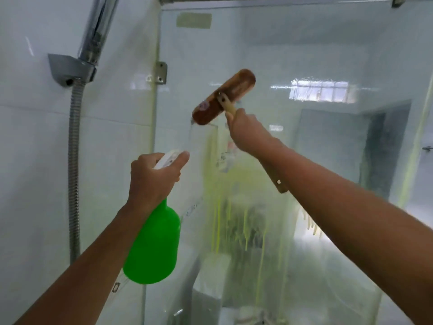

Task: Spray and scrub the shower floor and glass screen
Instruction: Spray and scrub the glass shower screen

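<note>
So the left hand [153, 178] is raised at chest height with its fingers wrapped round the white trigger head of a green spray bottle [153, 245], which is pointed at the glass screen [304, 160]. The right hand [246, 132] is stretched up and forward, fingers closed on the handle of a brown scrub brush [222, 97] pressed against the glass above yellowish drip streaks [234, 219]. A label patch [194, 20] is stuck near the top, but nothing on it can be read.

The chrome shower head [98, 26] is cut off by the top edge. The right hand [246, 130] hides part of the wooden brush handle [228, 106]. Shapes behind the streaked glass screen [304, 172] are blurred.
</note>
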{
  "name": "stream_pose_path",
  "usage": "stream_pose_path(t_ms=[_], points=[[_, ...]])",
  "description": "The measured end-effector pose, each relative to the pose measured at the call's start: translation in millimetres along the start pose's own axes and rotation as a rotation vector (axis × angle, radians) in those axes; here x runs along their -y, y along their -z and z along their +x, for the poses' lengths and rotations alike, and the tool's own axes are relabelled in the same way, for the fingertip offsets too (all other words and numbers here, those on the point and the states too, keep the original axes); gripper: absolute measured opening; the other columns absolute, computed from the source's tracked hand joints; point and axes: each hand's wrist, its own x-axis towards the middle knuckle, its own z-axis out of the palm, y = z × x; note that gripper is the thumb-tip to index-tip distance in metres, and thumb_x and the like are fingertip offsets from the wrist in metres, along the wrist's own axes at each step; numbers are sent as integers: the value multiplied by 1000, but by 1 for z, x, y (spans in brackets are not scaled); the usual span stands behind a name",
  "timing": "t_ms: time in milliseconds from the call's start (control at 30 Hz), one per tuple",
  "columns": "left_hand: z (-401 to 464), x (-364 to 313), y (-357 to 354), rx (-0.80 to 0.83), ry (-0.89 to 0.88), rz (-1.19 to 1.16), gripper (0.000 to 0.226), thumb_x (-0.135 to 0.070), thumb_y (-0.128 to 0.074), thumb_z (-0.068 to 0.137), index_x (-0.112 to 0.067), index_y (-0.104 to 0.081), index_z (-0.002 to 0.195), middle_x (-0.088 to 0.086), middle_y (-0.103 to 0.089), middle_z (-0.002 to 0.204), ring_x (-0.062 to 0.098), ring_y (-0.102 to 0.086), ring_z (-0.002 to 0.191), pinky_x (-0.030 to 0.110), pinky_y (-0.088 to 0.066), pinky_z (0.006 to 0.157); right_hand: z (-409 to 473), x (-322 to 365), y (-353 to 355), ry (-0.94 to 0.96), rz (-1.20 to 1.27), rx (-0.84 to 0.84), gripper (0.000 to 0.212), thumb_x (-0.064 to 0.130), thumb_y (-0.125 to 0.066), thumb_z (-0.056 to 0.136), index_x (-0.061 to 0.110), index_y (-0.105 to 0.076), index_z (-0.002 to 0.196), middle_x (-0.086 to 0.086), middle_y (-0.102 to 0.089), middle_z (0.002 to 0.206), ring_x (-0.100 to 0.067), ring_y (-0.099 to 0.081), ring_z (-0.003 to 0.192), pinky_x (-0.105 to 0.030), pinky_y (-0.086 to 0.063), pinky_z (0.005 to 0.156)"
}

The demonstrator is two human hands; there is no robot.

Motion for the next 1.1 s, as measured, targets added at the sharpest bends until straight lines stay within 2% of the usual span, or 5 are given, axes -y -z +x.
stream_pose_path(t_ms=[167,433,600,767,1100], points=[[5,-2,8,-19,2,2,43,-52,-75,89,-14,-76,68,-1,-74,60,14,-72,60,28,-56,69,24,20,2,-97,221,-80,43,40,-27,106,4,-48,118,-13,-54,104,-30,-58,95,-42,-47,75],[-8,1,5,17,39,-15,45,-52,-75,89,-11,-76,69,2,-75,62,6,-69,56,19,-50,60,-176,7,-149,-233,325,241,36,42,-30,104,8,-43,106,-16,-62,90,-40,-61,84,-37,-33,57],[-12,3,-2,34,62,-16,45,-51,-74,90,-12,-77,68,2,-75,63,12,-72,61,19,-49,61,-93,14,-103,-261,353,52,41,39,-31,105,3,-45,116,-27,-62,108,-44,-60,99,-43,-45,74],[-9,1,-6,48,45,-10,45,-53,-73,90,-13,-76,69,0,-75,62,7,-69,57,11,-46,55,-2,21,-26,-282,481,-101,47,46,-26,104,7,-48,116,-9,-59,98,-29,-62,87,-51,-55,79],[-22,1,-13,88,39,-4,45,-52,-74,89,-12,-76,68,0,-75,62,18,-73,65,25,-54,65,-139,13,-117,-302,382,153,37,42,-31,105,8,-45,105,-16,-60,90,-42,-61,91,-36,-36,62]])
